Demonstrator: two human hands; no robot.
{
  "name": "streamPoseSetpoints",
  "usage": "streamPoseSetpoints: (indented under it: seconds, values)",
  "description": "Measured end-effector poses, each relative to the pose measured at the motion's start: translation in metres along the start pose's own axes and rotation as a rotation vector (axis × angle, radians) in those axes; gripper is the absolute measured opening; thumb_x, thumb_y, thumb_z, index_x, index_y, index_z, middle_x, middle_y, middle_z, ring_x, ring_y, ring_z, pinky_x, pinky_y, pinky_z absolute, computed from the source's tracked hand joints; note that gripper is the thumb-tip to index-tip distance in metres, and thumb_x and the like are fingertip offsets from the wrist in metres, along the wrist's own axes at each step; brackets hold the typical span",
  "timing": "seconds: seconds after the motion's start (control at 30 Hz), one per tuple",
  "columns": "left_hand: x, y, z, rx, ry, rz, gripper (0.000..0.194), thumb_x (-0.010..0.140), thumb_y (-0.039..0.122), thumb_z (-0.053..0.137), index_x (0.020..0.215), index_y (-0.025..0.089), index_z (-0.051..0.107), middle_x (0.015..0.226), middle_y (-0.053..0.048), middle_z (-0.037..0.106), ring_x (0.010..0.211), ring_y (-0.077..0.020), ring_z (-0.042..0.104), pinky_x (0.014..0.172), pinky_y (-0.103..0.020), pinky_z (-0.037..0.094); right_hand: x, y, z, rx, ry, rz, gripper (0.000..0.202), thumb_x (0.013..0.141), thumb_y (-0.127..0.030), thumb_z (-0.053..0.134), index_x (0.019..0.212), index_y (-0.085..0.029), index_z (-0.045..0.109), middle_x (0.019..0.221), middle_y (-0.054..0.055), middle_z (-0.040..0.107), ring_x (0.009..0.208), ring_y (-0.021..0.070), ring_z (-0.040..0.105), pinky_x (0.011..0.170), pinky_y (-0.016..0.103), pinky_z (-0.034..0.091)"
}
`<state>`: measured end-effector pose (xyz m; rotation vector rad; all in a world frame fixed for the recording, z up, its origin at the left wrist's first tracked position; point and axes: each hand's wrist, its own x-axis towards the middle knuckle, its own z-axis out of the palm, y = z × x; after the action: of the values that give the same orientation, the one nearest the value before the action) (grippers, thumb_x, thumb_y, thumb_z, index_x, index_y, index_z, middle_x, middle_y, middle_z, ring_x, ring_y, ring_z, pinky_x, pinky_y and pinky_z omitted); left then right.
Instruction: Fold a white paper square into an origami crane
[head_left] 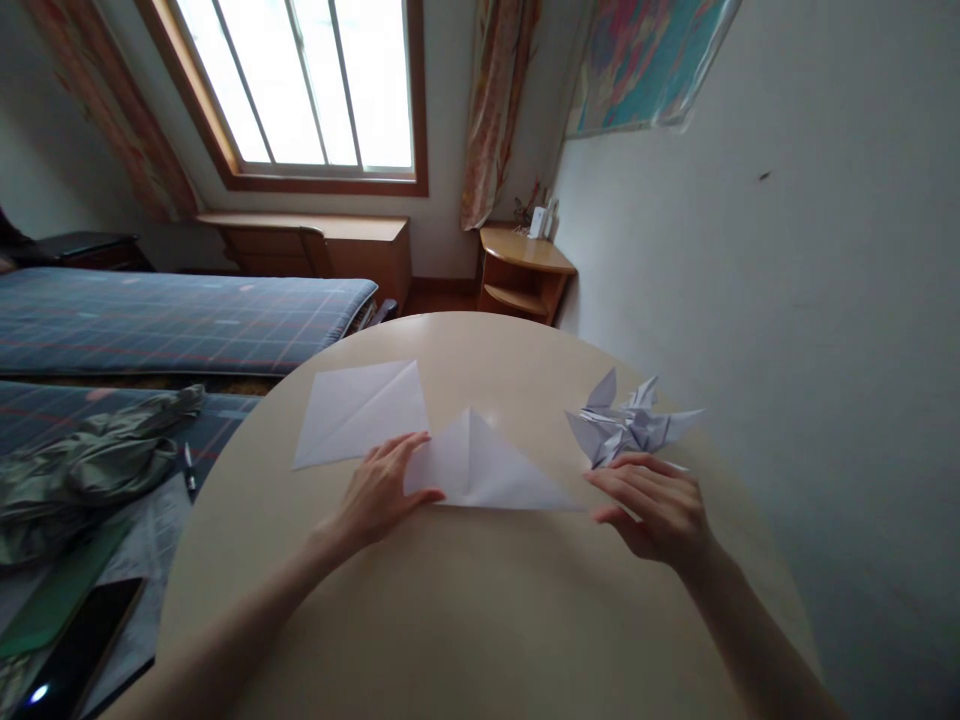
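A white sheet of paper folded into a triangle point(487, 465) lies on the round table, with a crease running down from its peak. My left hand point(382, 487) rests on its left part, fingers and thumb apart; that corner is partly hidden. My right hand point(656, 505) is just off the triangle's right tip, its thumb and fingers apart with nothing visible between them. Beyond my right hand sit several folded paper figures point(630, 425) in a cluster. Another white sheet point(360, 412), creased along a diagonal, lies flat behind my left hand.
The cream round table point(495, 620) meets the wall at right. To the left are a plaid bed point(172, 315), crumpled green cloth point(90, 470), a pen point(189, 467) and a dark phone point(82, 645). A corner shelf point(525, 250) stands past the far edge.
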<state>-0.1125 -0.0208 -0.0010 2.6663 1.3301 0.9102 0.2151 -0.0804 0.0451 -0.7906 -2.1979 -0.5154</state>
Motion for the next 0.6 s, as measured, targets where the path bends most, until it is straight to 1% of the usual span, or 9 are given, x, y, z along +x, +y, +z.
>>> streamPoseSetpoints:
  seconds: [0.03,0.07,0.13,0.23,0.3,0.37,0.47,0.5,0.6]
  values:
    - [-0.002,0.003,0.006,0.005,-0.036,-0.008,0.069,0.071,0.059,0.061,0.124,0.017,0.045,0.119,-0.015,0.057,0.106,-0.0288,0.056,0.087,-0.041,0.045,0.0,-0.002,0.001,0.009,0.0,0.0,0.021,0.087,-0.033,0.052,0.092,-0.016,0.063,0.068,0.004,0.069,0.06,0.0143,0.063,0.068,0.03,0.05]
    - [-0.004,0.006,0.01,0.009,-0.056,-0.024,0.076,0.068,0.058,0.064,0.127,0.017,0.042,0.121,-0.016,0.056,0.108,-0.03,0.055,0.088,-0.042,0.044,0.0,-0.004,0.003,0.018,0.002,0.002,0.023,0.089,-0.033,0.048,0.093,-0.015,0.063,0.068,0.005,0.069,0.061,0.0146,0.063,0.068,0.03,0.05]
    - [-0.007,0.009,0.016,0.007,-0.081,-0.04,0.082,0.064,0.056,0.069,0.13,0.017,0.039,0.123,-0.017,0.055,0.11,-0.0312,0.053,0.09,-0.043,0.043,0.0,-0.009,0.009,0.037,0.007,0.008,0.024,0.091,-0.031,0.044,0.094,-0.015,0.063,0.069,0.005,0.069,0.061,0.0143,0.062,0.068,0.03,0.049]
    - [-0.008,0.013,0.018,-0.028,-0.059,-0.012,0.083,0.064,0.05,0.072,0.132,0.019,0.036,0.123,-0.015,0.055,0.111,-0.0312,0.053,0.091,-0.045,0.043,0.001,-0.016,0.022,0.084,-0.032,0.038,0.026,0.093,-0.029,0.04,0.099,-0.014,0.06,0.075,0.006,0.07,0.065,0.0144,0.063,0.073,0.031,0.049]
    - [-0.008,0.015,0.018,-0.073,-0.038,0.035,0.082,0.066,0.043,0.073,0.134,0.021,0.033,0.122,-0.013,0.056,0.11,-0.0296,0.053,0.091,-0.045,0.043,0.001,-0.017,0.03,0.1,-0.069,0.079,0.028,0.094,-0.029,0.037,0.106,-0.014,0.057,0.085,0.008,0.07,0.074,0.0159,0.064,0.078,0.033,0.049]
    - [-0.008,0.017,0.018,-0.11,-0.027,0.057,0.084,0.067,0.038,0.073,0.136,0.022,0.028,0.124,-0.013,0.054,0.112,-0.0286,0.052,0.091,-0.044,0.044,0.001,-0.017,0.036,0.101,-0.102,0.12,0.032,0.094,-0.031,0.034,0.111,-0.014,0.054,0.094,0.01,0.069,0.084,0.0181,0.063,0.082,0.036,0.048]
    - [-0.009,0.019,0.02,-0.113,-0.025,0.014,0.094,0.065,0.035,0.075,0.139,0.021,0.02,0.134,-0.017,0.043,0.119,-0.0309,0.045,0.094,-0.047,0.042,0.001,-0.015,0.04,0.109,-0.136,0.19,0.037,0.095,-0.035,0.03,0.117,-0.014,0.05,0.101,0.012,0.067,0.093,0.0206,0.061,0.081,0.037,0.048]
    - [-0.01,0.019,0.021,-0.109,-0.029,-0.006,0.096,0.064,0.035,0.076,0.139,0.021,0.019,0.135,-0.018,0.042,0.12,-0.0318,0.044,0.095,-0.048,0.041,0.001,-0.015,0.04,0.114,-0.145,0.213,0.038,0.095,-0.036,0.029,0.119,-0.014,0.049,0.102,0.013,0.067,0.095,0.0209,0.061,0.081,0.037,0.049]
    - [-0.01,0.019,0.023,-0.116,-0.033,-0.051,0.096,0.062,0.033,0.077,0.139,0.021,0.02,0.13,-0.017,0.046,0.118,-0.0322,0.046,0.095,-0.049,0.041,-0.001,-0.014,0.043,0.119,-0.172,0.264,0.04,0.095,-0.037,0.028,0.122,-0.015,0.046,0.109,0.013,0.064,0.098,0.021,0.06,0.081,0.036,0.05]
